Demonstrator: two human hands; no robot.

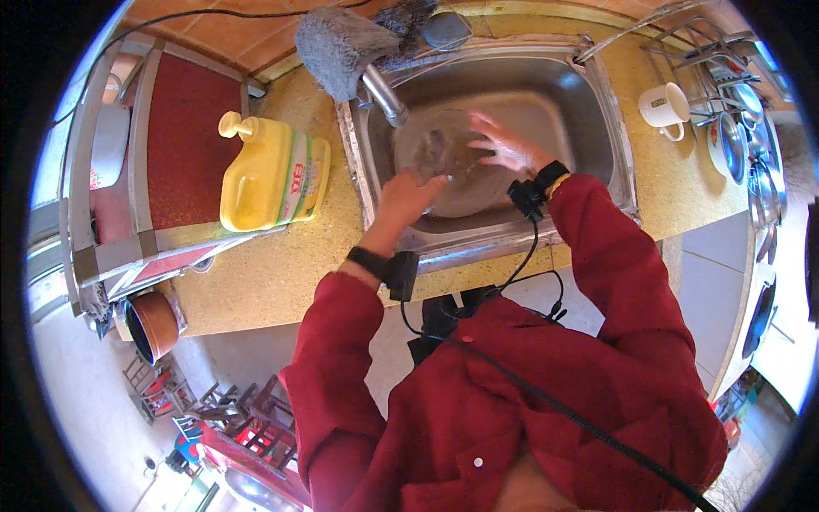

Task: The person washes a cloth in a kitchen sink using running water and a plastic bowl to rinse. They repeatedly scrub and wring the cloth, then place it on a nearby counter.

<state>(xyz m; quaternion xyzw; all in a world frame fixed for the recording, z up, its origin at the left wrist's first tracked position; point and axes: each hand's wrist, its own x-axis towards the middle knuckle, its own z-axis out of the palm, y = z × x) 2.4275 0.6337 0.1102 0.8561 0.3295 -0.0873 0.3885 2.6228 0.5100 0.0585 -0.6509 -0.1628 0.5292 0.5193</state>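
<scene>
Both my hands are over a stainless steel sink [585,121] that holds water. My left hand [409,195] is at the sink's near left part, somewhat blurred, with its thumb pointing right; what lies under its fingers is hidden. My right hand [502,144] is over the middle of the sink, fingers spread apart and nothing in them. A metal faucet [384,96] with a grey cloth [342,51] over its upper part reaches in from the back left. Below its spout the water surface looks rippled.
A yellow detergent jug [259,176] with a pump stands left of the sink, beside a red-panelled cabinet [195,141]. On the right are a white mug [664,105] and a metal rack [697,48] near bowls. Black cables run from my wrist straps across my front.
</scene>
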